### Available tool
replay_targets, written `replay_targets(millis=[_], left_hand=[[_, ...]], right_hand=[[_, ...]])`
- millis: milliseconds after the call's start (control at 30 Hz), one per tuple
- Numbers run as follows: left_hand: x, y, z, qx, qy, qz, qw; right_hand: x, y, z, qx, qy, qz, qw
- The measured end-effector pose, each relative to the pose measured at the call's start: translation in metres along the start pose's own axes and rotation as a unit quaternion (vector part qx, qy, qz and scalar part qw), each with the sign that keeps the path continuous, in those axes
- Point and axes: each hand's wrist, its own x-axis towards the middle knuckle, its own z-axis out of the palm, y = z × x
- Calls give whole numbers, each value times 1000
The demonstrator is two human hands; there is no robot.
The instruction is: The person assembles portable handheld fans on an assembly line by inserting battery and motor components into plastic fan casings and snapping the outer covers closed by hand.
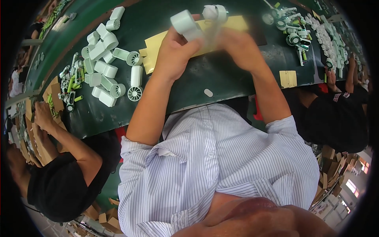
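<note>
My left hand (175, 55) is closed around a pale green plastic housing (182, 21) with a rounded end, held up over the table. My right hand (237, 45) is smeared by motion, so its fingers cannot be made out. Just above and between the hands is a second pale part with a round ring-like end (216, 13); its lower portion is blurred, and I cannot tell which hand supports it. Beneath both hands lies a yellow sheet (156, 45) on the dark green tabletop (189, 85).
Several pale green housings (104, 69) with vented round ends are heaped at the left, beside small assemblies with yellow-green cylinders (71, 85). More assemblies (294, 37) and white parts (321, 37) lie at the right. A white oval piece (208, 93) sits near the front edge. Co-workers flank me.
</note>
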Motion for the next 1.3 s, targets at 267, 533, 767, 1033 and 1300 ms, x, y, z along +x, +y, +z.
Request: replay_targets(millis=[267,533,767,1033,1300], left_hand=[[-7,12,5,150,-80,24,985],[-4,2,-5,281,-123,102,946],[-3,10,-4,320,-114,62,938],[-2,21,-9,105,7,-33,994],[4,17,-11,53,-50,-3,997]], right_hand=[[-2,-1,-6,239,-35,98,966],[-4,7,0,264,-41,92,959],[-2,8,4,191,-22,65,979],[4,3,2,204,9,51,978],[-11,-14,-5,-5,62,-29,998]])
